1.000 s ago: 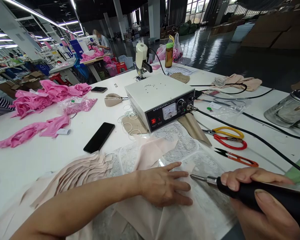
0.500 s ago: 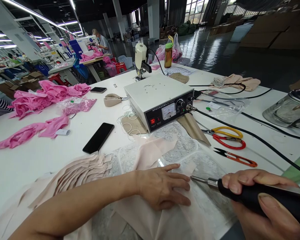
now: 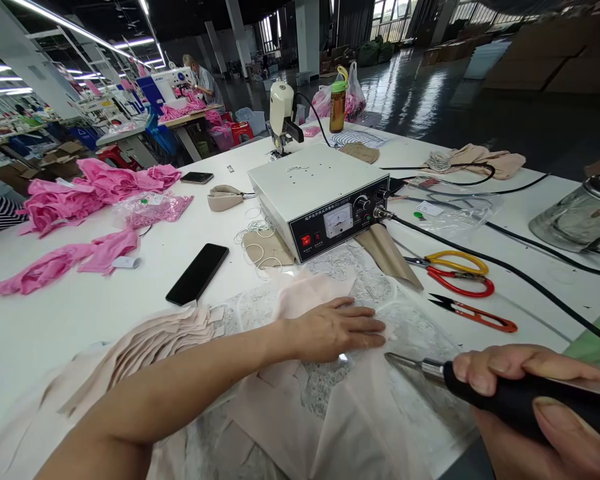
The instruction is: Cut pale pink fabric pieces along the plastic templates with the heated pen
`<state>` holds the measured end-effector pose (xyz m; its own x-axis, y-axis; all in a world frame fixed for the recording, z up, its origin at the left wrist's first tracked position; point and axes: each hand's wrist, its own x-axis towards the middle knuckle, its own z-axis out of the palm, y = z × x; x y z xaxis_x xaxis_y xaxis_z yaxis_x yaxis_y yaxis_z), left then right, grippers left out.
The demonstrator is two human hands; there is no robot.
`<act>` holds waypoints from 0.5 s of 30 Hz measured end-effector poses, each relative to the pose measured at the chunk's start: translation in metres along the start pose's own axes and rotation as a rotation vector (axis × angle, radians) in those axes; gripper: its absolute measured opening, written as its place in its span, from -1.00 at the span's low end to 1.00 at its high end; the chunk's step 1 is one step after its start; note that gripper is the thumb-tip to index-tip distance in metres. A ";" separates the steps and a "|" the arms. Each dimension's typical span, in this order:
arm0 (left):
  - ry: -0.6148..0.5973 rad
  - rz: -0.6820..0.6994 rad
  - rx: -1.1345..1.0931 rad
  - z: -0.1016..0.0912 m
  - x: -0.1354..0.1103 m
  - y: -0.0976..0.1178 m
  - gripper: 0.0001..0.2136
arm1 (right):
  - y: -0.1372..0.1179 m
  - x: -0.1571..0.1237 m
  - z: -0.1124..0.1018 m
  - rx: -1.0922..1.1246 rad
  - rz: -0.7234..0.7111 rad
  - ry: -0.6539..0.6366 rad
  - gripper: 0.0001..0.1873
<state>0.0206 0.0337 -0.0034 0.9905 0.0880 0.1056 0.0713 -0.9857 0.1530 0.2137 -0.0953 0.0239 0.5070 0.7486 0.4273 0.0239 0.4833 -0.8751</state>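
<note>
White tabletop (image 3: 145,273) extends around the left hand (image 3: 335,330). Pale pink fabric (image 3: 350,420) lies on that hand's near side; control box (image 3: 323,197) beyond it. Left hand: flat, fingers slightly spread. Right hand (image 3: 563,427): wrapped around black-handled tool (image 3: 510,400), metal tip (image 3: 403,361) just beside left fingertips.

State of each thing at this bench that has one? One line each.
Left hand: palm down, fingers extended
Right hand: closed around the black-handled tool
Black-handled tool: held, tip contact unclear
Pale fabric: spread out, creased
Fabric stack: fanned
Control box: red switch looks lit
Near phone: screen dark
Bottle: upright, green lid on
Orange snips: lying flat
</note>
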 end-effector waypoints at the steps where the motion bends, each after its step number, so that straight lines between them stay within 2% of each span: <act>1: 0.010 0.003 0.010 0.001 -0.001 0.000 -0.57 | 0.000 0.001 0.001 -0.005 -0.007 -0.022 -0.90; 9: 0.009 -0.001 0.048 0.004 -0.003 0.000 -0.56 | -0.004 0.007 0.007 -0.083 -0.041 -0.066 -0.96; 15: 0.031 0.009 0.047 0.007 -0.003 -0.001 -0.56 | -0.001 0.000 0.005 -0.012 0.034 0.005 -0.93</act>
<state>0.0182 0.0333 -0.0103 0.9870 0.0833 0.1377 0.0689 -0.9920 0.1057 0.2093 -0.0935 0.0258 0.5122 0.7620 0.3962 0.0166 0.4525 -0.8916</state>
